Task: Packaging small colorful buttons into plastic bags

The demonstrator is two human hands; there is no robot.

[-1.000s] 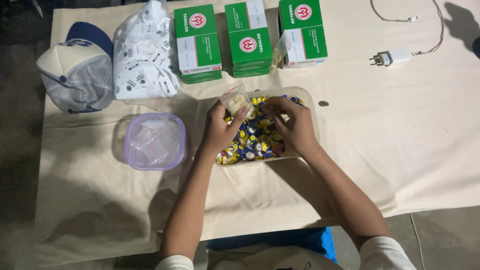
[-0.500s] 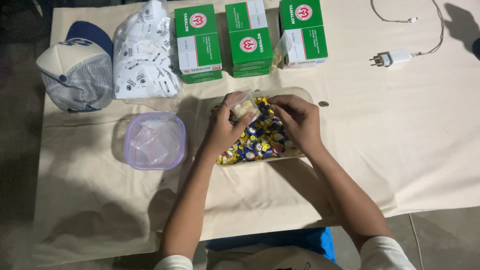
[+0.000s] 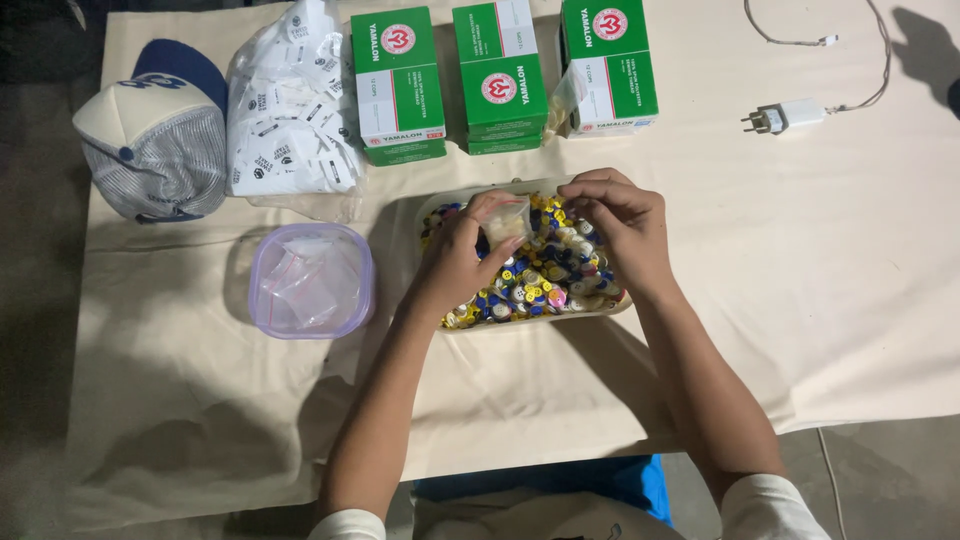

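the small clear bag sits dead centre of the frame, pinched in the left hand right over the tray of colourful little pieces. the right hand is just to the right of it, fingers curled down at the bag's mouth, can't tell if they're gripping a piece. the bag's long axis runs roughly up-down in frame, left hand nearer.

Left hand pinching small clear bag, right hand over tray of colourful buttons
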